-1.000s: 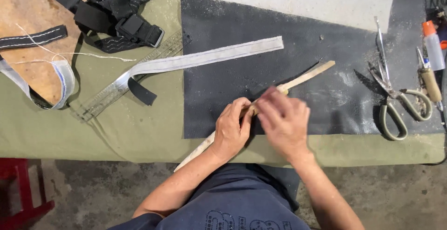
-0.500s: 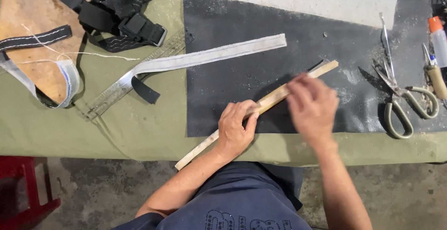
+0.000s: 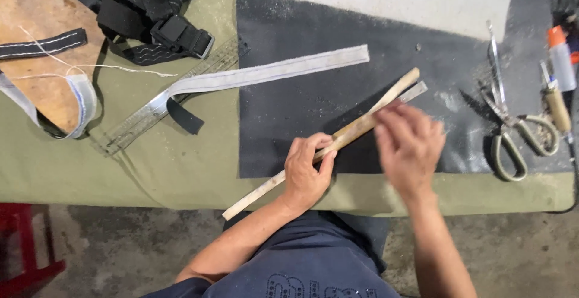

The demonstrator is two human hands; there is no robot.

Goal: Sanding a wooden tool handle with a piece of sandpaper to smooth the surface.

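Observation:
A long tan strip (image 3: 260, 189) lies slanted across the black mat (image 3: 289, 123) and sticks out past the table's front edge. At its far end a thinner grey layer shows beside it. My left hand (image 3: 306, 174) grips the strip near its middle, thumb over the top. Further up the strip is my right hand (image 3: 410, 146), blurred, its fingertips closed on the strip close to the far end.
Large scissors (image 3: 512, 135), a wooden-handled tool (image 3: 556, 106) and a white bottle with an orange cap (image 3: 561, 57) lie at the right. On the olive cloth (image 3: 120, 165) lie a grey webbing strap (image 3: 271, 72), a clear ruler (image 3: 158, 112) and black buckled straps (image 3: 157, 23). A red stool (image 3: 24, 256) stands below left.
My right hand slid up the strip from beside my left hand toward the far end. The left hand kept its grip, and the strip's far end lifted slightly.

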